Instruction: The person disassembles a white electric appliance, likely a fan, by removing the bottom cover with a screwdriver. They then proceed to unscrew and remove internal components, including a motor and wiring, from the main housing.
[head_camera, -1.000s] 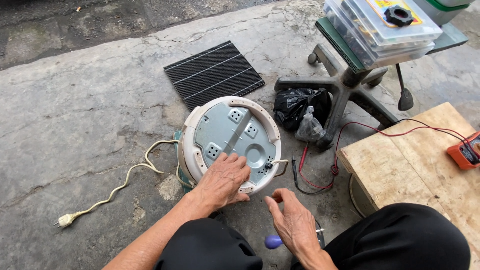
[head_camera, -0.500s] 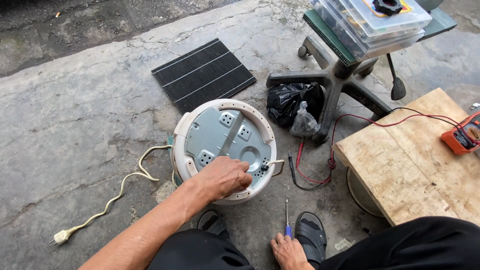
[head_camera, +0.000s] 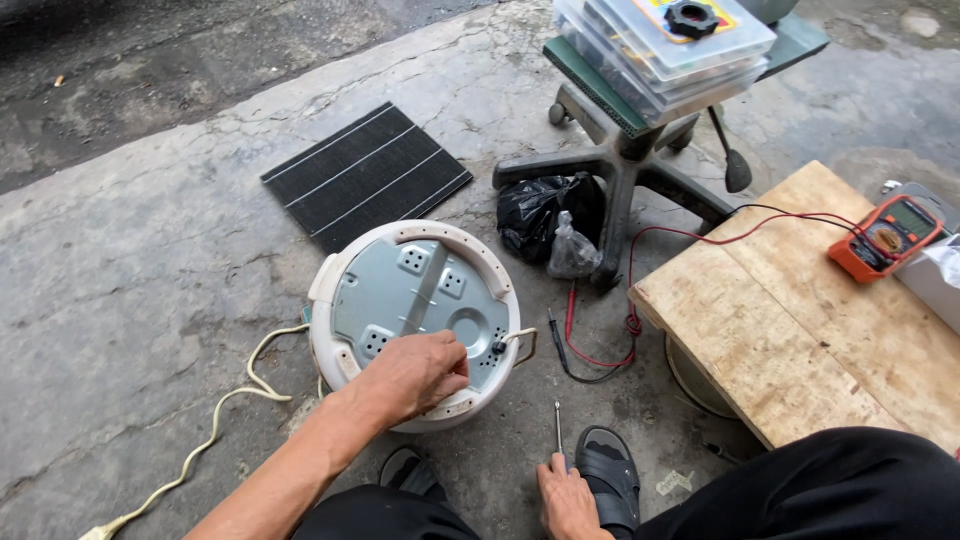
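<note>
The left hand (head_camera: 415, 375) is pressing flat, fingers together, on the upturned round white cooker's grey metal base (head_camera: 415, 320) on the concrete. The right hand (head_camera: 568, 492) is closing around the slim blue-handled screwdriver (head_camera: 558, 432); a loose grip could let it roll away.

Cracked concrete floor (head_camera: 150, 250), wooden board (head_camera: 800, 330), chair base (head_camera: 625, 170).

Bare concrete lies open left of the upturned white round cooker (head_camera: 415, 325); its right side is hemmed by red-black probe leads (head_camera: 590, 345) and a low wooden bench (head_camera: 800, 320).
</note>
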